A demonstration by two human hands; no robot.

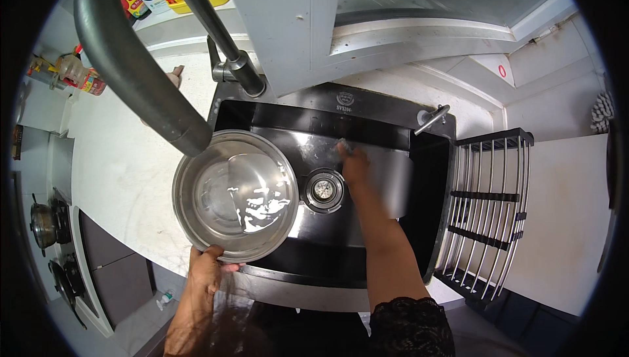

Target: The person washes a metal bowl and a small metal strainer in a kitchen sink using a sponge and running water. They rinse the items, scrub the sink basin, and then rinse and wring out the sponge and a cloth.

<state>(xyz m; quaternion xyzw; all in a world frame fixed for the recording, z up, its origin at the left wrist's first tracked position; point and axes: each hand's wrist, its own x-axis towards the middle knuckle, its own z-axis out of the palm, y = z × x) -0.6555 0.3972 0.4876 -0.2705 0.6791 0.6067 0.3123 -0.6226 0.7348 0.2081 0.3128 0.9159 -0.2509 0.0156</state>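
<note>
Gooseneck faucet (124, 56) in dark metal looms closest, its spout overlapping the far rim of a round stainless-steel basin (187, 216) of clear water, left of the sink drain (324, 190). Nearer than the drain and to its left, the left hand (208, 266) is clamped on the basin's rim; just beyond the drain, rightward, the right hand (356, 166) reaches into the black sink (314, 118), too blurred to tell whether its fingers grip anything.
</note>
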